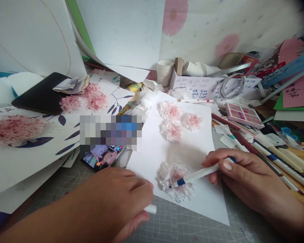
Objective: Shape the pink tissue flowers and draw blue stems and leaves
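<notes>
In my right hand (pixel 243 175) is a white marker pen (pixel 200 174) with a blue collar, pinched between thumb and fingers. Its tip points left and down, at or just above a ruffled paper flower (pixel 176 180). This flower is pale pink with dark specks along its petal edges, and sits low on a white paper sheet (pixel 200 206). Three smaller pink flowers (pixel 171 131) are grouped higher on the same sheet. My left hand (pixel 126 199) is closed, left of the sheet, around a white tube-like piece (pixel 150 209); only its end shows.
A phone (pixel 101 158) lies left of the sheet, partly blurred out. Further left is another paper with red-and-white flowers (pixel 17 130) and painted leaves. Behind stand stacked paper cups (pixel 165 72) and a handwritten box (pixel 200 86). Brushes (pixel 276 158) and a pink palette (pixel 244 114) lie right.
</notes>
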Demonstrator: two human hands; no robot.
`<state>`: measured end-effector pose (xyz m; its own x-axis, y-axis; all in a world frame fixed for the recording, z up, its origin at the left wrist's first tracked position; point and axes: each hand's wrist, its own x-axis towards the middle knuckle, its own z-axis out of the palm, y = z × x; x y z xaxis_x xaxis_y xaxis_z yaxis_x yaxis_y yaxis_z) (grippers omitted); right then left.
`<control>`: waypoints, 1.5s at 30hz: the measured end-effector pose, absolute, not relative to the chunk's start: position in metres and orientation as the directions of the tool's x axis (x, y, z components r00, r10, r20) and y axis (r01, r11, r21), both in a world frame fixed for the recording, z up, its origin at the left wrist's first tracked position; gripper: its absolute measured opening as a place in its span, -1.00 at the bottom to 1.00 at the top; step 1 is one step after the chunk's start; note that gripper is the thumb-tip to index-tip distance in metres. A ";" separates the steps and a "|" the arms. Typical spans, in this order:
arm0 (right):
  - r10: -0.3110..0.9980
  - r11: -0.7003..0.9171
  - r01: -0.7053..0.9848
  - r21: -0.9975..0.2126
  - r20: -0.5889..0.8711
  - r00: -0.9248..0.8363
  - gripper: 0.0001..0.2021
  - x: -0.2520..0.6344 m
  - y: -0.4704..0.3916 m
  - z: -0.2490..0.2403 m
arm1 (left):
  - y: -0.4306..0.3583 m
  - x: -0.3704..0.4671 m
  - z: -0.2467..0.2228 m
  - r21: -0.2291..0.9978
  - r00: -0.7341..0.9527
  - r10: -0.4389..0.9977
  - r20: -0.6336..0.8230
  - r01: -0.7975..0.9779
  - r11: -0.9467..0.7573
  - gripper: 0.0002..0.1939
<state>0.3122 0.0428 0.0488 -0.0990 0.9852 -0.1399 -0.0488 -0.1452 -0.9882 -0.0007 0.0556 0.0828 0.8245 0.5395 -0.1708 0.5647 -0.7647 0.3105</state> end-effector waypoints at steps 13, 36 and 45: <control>0.991 -0.113 -0.119 -0.986 -0.122 0.064 -0.66 0.313 0.053 0.057 | 0.058 -0.002 0.082 0.338 0.831 0.532 -0.165 0.554 -0.761 -0.86; 0.989 -0.144 -0.160 -0.977 -0.135 -0.066 -0.67 0.311 0.053 0.052 | 0.058 -0.001 0.083 0.323 0.826 0.531 -0.189 0.563 -0.761 -0.86; 0.991 -0.134 -0.192 -0.972 -0.127 -0.048 -0.68 0.309 0.054 0.049 | 0.059 -0.001 0.087 0.311 0.809 0.538 -0.236 0.588 -0.747 -0.85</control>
